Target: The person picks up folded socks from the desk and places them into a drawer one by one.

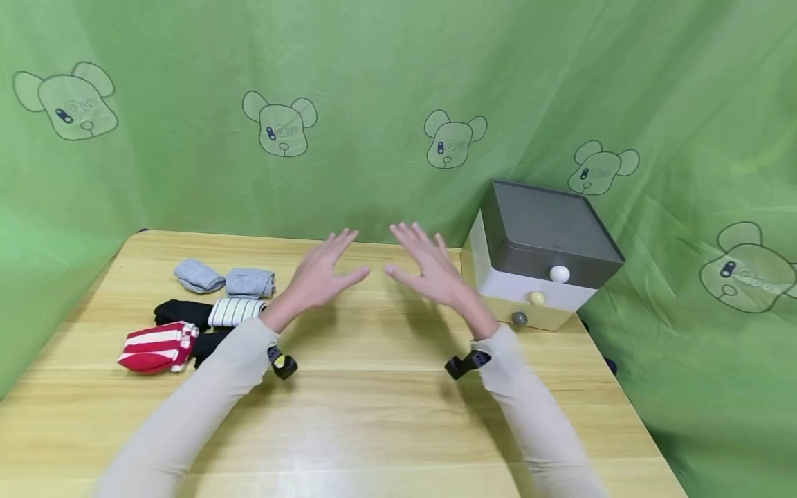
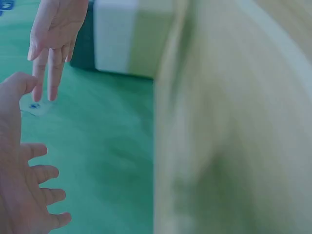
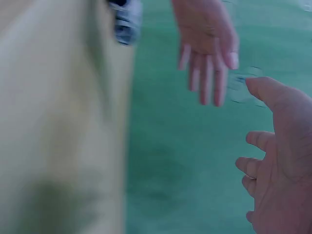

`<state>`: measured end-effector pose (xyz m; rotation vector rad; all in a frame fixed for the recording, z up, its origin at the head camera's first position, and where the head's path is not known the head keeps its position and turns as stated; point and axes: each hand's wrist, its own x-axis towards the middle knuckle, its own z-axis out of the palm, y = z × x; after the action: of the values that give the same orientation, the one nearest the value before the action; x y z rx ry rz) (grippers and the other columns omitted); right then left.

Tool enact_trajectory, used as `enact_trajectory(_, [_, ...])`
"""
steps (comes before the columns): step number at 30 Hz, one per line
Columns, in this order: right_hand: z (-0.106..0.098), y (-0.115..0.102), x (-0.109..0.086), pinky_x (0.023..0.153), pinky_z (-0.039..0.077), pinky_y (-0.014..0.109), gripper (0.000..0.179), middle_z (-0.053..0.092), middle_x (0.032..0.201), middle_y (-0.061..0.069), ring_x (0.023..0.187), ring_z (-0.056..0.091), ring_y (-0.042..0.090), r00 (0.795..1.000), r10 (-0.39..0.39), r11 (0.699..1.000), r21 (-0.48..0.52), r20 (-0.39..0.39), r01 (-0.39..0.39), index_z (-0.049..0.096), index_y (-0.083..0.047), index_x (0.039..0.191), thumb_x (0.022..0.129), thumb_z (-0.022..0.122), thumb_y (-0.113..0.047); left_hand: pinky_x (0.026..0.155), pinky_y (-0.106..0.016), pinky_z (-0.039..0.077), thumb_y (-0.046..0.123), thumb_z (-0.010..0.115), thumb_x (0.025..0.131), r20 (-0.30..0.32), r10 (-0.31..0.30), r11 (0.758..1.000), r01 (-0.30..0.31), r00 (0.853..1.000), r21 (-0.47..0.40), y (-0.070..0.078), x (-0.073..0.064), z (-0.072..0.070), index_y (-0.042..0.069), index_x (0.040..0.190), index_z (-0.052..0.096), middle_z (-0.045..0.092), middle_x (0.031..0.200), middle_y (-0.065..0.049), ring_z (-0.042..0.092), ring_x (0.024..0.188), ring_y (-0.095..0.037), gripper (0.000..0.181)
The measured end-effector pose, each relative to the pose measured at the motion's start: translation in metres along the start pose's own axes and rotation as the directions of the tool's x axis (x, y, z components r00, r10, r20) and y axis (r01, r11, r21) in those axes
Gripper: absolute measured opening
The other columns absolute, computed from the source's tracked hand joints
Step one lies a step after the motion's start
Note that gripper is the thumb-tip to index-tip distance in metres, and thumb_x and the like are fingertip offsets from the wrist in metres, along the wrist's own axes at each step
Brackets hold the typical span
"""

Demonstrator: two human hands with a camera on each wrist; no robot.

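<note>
You can read no word for certain. On the green curtain [image 1: 373, 62] ahead of you, five printed bear heads [image 1: 284, 135] show; each bears a dark blue oblong mark [image 1: 727, 269] and, just beside it, a short run of rounded outline letters [image 1: 756, 278], too faint for you to spell out with confidence.

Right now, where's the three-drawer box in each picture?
Head: the three-drawer box is right of centre, to the right of the right hand.
Left wrist: at the top, left of centre, cut off by the edge.
Right wrist: not in it.
Shared landmark: the green curtain.
</note>
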<state>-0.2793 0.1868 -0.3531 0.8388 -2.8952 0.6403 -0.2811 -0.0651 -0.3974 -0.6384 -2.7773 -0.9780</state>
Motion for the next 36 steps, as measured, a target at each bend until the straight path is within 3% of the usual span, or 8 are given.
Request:
enact_trajectory(3, [-0.036, 0.004, -0.009, 0.127, -0.014, 0.054, 0.079, 0.010, 0.171, -0.001, 0.160, 0.002, 0.027, 0.998, -0.002, 0.999, 0.032, -0.070, 0.004, 0.015, -0.028, 0.164, 0.100, 0.053, -0.056, 0.124, -0.063, 0.023, 0.063, 0.058, 0.095, -0.037, -0.028, 0.980, 0.020, 0.999, -0.200, 0.022, 0.015, 0.000, 0.029, 0.162, 0.025, 0.023, 0.170, -0.003, 0.024, 0.156, -0.034, 0.082])
enact_trajectory(5, [-0.062, 0.010, -0.017, 0.128, -0.012, 0.053, 0.079, 0.012, 0.171, -0.002, 0.160, 0.003, 0.026, 0.993, 0.001, 0.999, 0.049, -0.120, 0.005, 0.017, -0.029, 0.164, 0.100, 0.057, -0.052, 0.123, -0.061, 0.027, 0.063, 0.062, 0.092, -0.041, -0.057, 0.939, 0.040, 0.998, -0.342, 0.039, 0.025, 0.001, 0.033, 0.161, 0.029, 0.027, 0.169, 0.000, 0.027, 0.155, -0.029, 0.082])
enact_trajectory(13, [-0.149, 0.056, -0.074, 0.131, 0.006, 0.051, 0.071, 0.023, 0.169, -0.008, 0.159, 0.016, 0.019, 0.928, 0.192, 0.960, 0.258, -0.320, -0.110, 0.028, -0.041, 0.158, 0.099, 0.067, -0.035, 0.121, -0.047, 0.037, 0.042, 0.076, 0.091, 0.013, -0.015, 0.695, 0.020, 1.000, -0.719, 0.102, 0.058, 0.026, 0.028, 0.155, 0.043, 0.043, 0.161, 0.004, 0.040, 0.149, -0.026, 0.073])
enact_trajectory(18, [-0.179, 0.100, -0.115, 0.129, 0.011, 0.025, 0.068, 0.029, 0.168, -0.005, 0.157, 0.022, 0.013, 0.843, 0.360, 0.890, 0.419, -0.400, -0.182, 0.032, -0.037, 0.158, 0.100, 0.066, -0.026, 0.119, -0.042, 0.041, 0.032, 0.079, 0.090, 0.082, -0.014, 0.550, 0.076, 0.997, -0.832, 0.130, 0.077, 0.047, 0.029, 0.149, 0.051, 0.050, 0.155, 0.003, 0.047, 0.143, -0.020, 0.066])
enact_trajectory(22, [-0.187, 0.133, -0.140, 0.127, 0.012, 0.019, 0.069, 0.025, 0.169, -0.006, 0.157, 0.020, 0.011, 0.782, 0.516, 0.778, 0.574, -0.350, -0.256, 0.032, -0.038, 0.157, 0.099, 0.067, -0.025, 0.115, -0.043, 0.045, 0.029, 0.079, 0.090, 0.141, -0.067, 0.429, 0.156, 0.988, -0.890, 0.150, 0.091, 0.061, 0.030, 0.144, 0.057, 0.055, 0.150, 0.004, 0.054, 0.137, -0.017, 0.058])
enact_trajectory(26, [-0.186, 0.160, -0.154, 0.129, 0.014, 0.026, 0.072, 0.021, 0.171, -0.002, 0.155, 0.024, 0.010, 0.762, 0.606, 0.674, 0.657, -0.228, -0.339, 0.027, -0.037, 0.160, 0.100, 0.066, -0.031, 0.114, -0.048, 0.047, 0.025, 0.078, 0.091, 0.189, -0.108, 0.320, 0.214, 0.976, -0.923, 0.170, 0.103, 0.073, 0.024, 0.144, 0.059, 0.056, 0.150, 0.000, 0.056, 0.135, -0.022, 0.056])
enact_trajectory(30, [-0.182, 0.177, -0.158, 0.118, 0.036, 0.019, 0.076, 0.018, 0.171, 0.002, 0.138, 0.045, 0.003, 0.753, 0.649, 0.605, 0.675, -0.111, -0.422, 0.023, -0.032, 0.162, 0.099, 0.065, -0.040, 0.112, -0.051, 0.048, 0.023, 0.077, 0.092, 0.231, -0.125, 0.267, 0.257, 0.965, -0.929, 0.184, 0.111, 0.083, 0.022, 0.142, 0.060, 0.054, 0.152, -0.002, 0.054, 0.139, -0.025, 0.053])
enact_trajectory(36, [-0.179, 0.187, -0.163, 0.085, 0.053, 0.007, 0.071, 0.030, 0.167, 0.004, 0.100, 0.063, -0.008, 0.761, 0.642, 0.463, 0.838, -0.093, -0.288, 0.030, -0.010, 0.159, 0.100, 0.067, -0.020, 0.105, -0.048, 0.055, 0.020, 0.077, 0.092, 0.238, -0.152, 0.282, 0.273, 0.959, -0.920, 0.196, 0.116, 0.090, 0.022, 0.139, 0.064, 0.052, 0.154, 0.000, 0.055, 0.138, -0.026, 0.048])
